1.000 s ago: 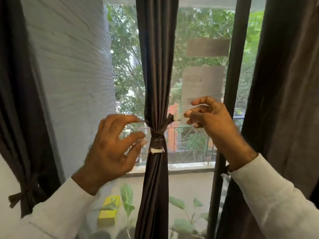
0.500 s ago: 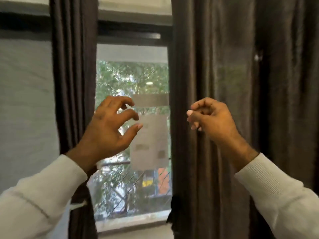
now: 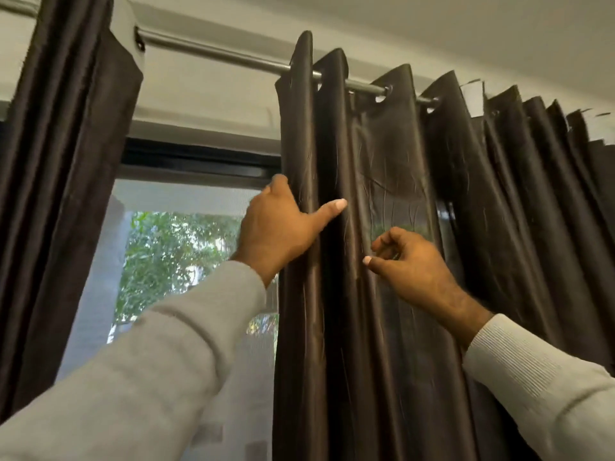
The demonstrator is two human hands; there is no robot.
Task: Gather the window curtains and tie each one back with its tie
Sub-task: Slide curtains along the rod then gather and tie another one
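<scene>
Head view, looking up from below: nearest, at seven and four o'clock, two pale grey sleeves reach upward. At centre, the left hand (image 3: 278,224) grips the leading edge of the dark brown eyelet curtain (image 3: 392,201), fingers curled behind the first fold and the thumb laid flat across the front. Just to its right, at about four o'clock from it, the right hand (image 3: 411,264) hangs close before the cloth, fingers loosely curled with thumb and forefinger tips near together; whether they pinch a pleat I cannot tell. Farther up, at twelve o'clock, the curtain rod (image 3: 213,51) carries the eyelets, the folds spread out toward two o'clock. At nine o'clock a second curtain (image 3: 66,144) hangs bunched, with the window (image 3: 186,247) between the two. The tie is nowhere in sight. I'd worry that pulling sideways this high could snag the eyelets on the rod, and that the slick cloth could slip out of a one-handed hold before it is bundled.
</scene>
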